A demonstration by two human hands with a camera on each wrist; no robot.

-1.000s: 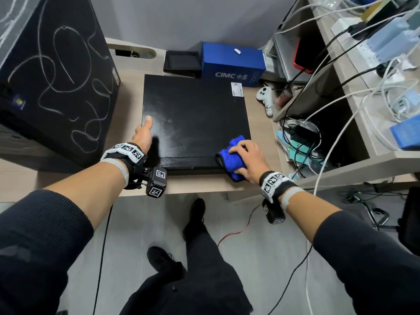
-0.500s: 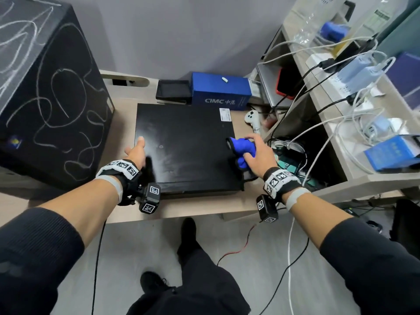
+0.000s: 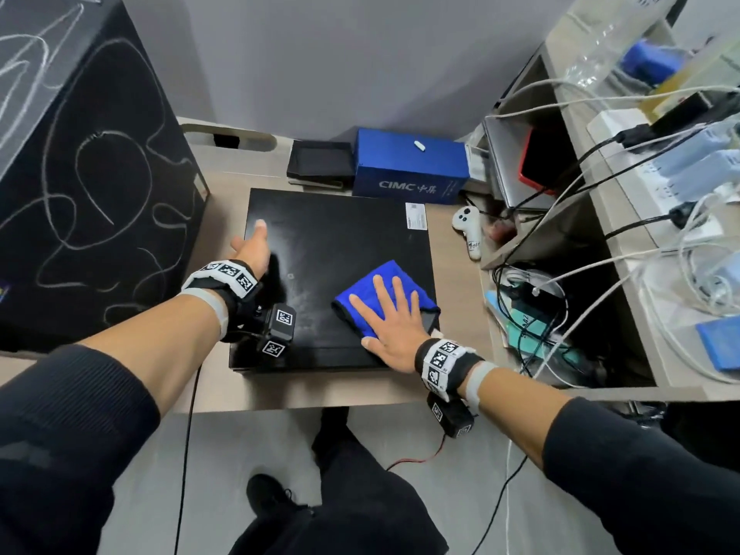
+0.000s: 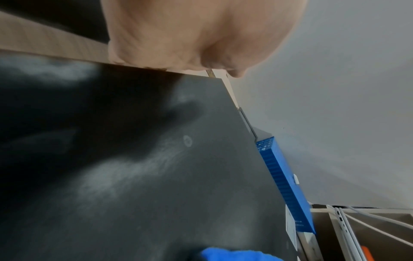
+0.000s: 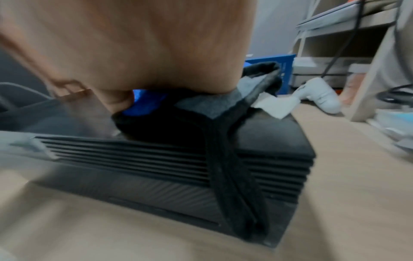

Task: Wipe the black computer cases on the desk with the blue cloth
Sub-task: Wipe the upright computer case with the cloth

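A flat black computer case lies on the wooden desk, with pale smears on its top. The blue cloth is spread on its near right part. My right hand lies flat on the cloth with straight, spread fingers; the right wrist view shows the palm pressing the cloth above the ribbed front of the case. My left hand rests open on the case's left edge, thumb on top. A tall black case covered in chalk-like scribbles stands at the left.
Behind the flat case sit a blue box and a small black box. A white controller lies to its right, by shelves crowded with cables, chargers and laptops. My legs and floor cables show below the desk edge.
The cloth was bunched in my right hand at the case's right edge; now it lies spread flat under my open palm, nearer the front. My left hand has slid further along the left edge.
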